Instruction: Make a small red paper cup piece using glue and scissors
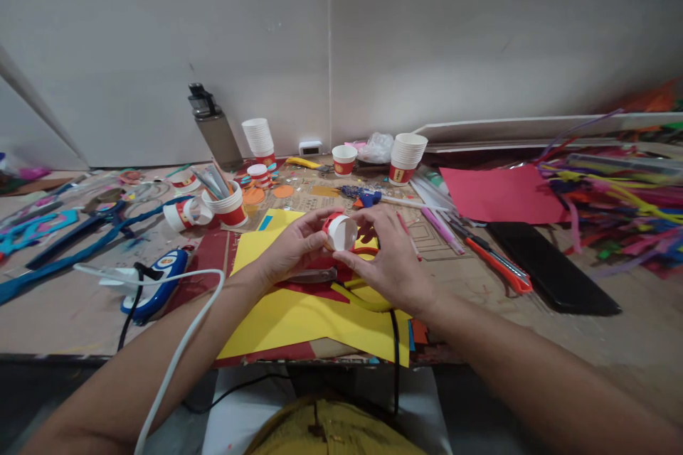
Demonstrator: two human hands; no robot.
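Note:
A small red and white paper cup is held between both hands above the yellow paper, its white open side facing right and toward me. My left hand grips the cup's left side with thumb and fingers. On the right, my right hand has its thumb at the cup's lower edge and its fingers behind the top. Beneath the hands lie yellow-handled scissors, partly hidden by my right hand, and dark red paper pieces.
Stacked cups and a bottle stand at the back. At left are a cup of pens and a blue-white power strip with cables. Right hold a red sheet, an orange cutter and a black phone.

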